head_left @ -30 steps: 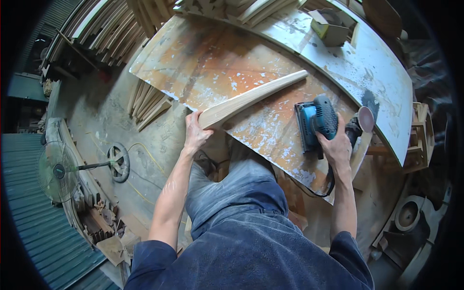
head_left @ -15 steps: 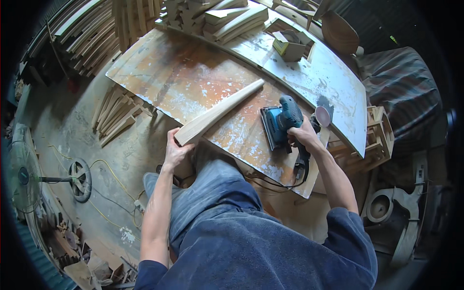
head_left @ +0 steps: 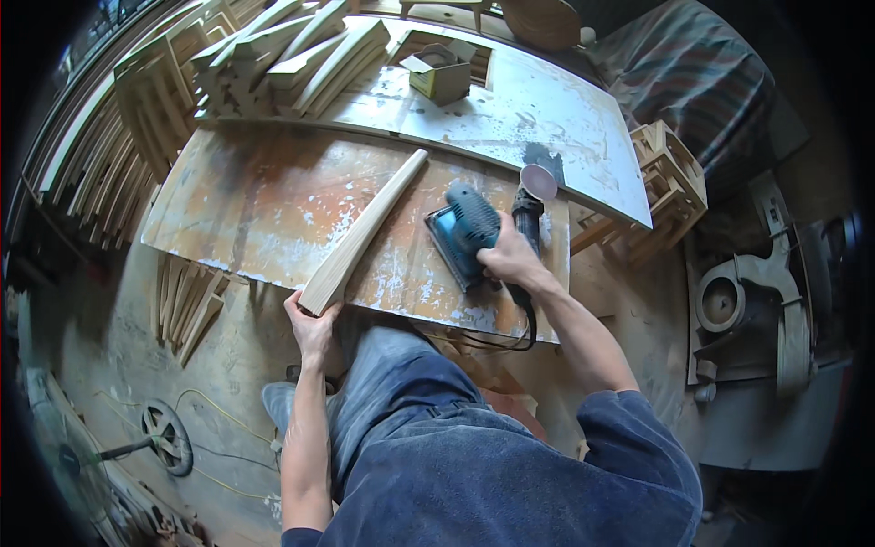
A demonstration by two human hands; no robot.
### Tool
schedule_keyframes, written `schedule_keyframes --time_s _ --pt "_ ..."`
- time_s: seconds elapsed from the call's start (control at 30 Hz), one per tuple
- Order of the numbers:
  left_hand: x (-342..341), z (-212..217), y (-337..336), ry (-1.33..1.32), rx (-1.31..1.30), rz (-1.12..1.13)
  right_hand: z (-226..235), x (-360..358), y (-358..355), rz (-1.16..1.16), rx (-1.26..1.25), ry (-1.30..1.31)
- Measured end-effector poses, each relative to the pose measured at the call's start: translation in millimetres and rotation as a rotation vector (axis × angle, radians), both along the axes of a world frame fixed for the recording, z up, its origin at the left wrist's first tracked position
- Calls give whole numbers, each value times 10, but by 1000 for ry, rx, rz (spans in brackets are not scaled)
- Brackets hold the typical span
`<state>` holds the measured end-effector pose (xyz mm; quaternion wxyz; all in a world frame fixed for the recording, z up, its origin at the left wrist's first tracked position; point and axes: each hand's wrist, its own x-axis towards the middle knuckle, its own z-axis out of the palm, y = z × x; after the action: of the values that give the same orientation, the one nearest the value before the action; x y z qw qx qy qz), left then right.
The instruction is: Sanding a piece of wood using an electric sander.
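Observation:
My left hand grips the wide near end of a tapered wooden leg, fingers on both sides of it. The leg slants across the worn orange-brown workbench, its narrow tip pointing away to the right. My right hand is closed around the rear of a teal sheet sander. The sander is tilted, to the right of the leg and apart from it. Whether its pad touches the bench, I cannot tell. Beyond my right hand lies an angle grinder with a pinkish round disc.
A white-topped board behind carries stacked wooden pieces and a small open carton. More leg-shaped pieces stand below the bench's left side. A black cord hangs at the front edge. At left is a fan base.
The whole view has swung to the right. The leg has turned a little on the bench in my left hand. My right hand has brought the sander closer to the leg.

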<state>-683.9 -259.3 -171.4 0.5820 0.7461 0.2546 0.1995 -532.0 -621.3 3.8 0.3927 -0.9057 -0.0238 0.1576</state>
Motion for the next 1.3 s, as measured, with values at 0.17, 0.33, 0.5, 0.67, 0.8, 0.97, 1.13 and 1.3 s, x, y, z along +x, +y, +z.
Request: schedule_keyframes --time_s 0.17,0.33,0.5,0.67,0.8,0.97,1.13,1.3 --pt "-20 213 85 188 66 -58 21 -57 154 109 -136 -182" --pt "-6 350 88 269 269 -94 -7 164 -549 -359 -285 -296" --pt "55 349 70 265 268 -81 -1008 447 -926 -456 -389 26" --pt "-59 487 84 440 295 -95 -858 748 -1379 -200 -183 -27" --pt "0 389 82 391 298 -144 -343 1106 -2233 -8 -653 -314" --pt "-46 398 88 360 237 -183 -128 2514 -2463 -182 -865 -258" --pt "59 404 64 388 346 -229 -837 3369 -2400 -256 -482 -329" --pt "100 498 89 422 313 -202 -978 3573 -2252 -126 -411 -370"
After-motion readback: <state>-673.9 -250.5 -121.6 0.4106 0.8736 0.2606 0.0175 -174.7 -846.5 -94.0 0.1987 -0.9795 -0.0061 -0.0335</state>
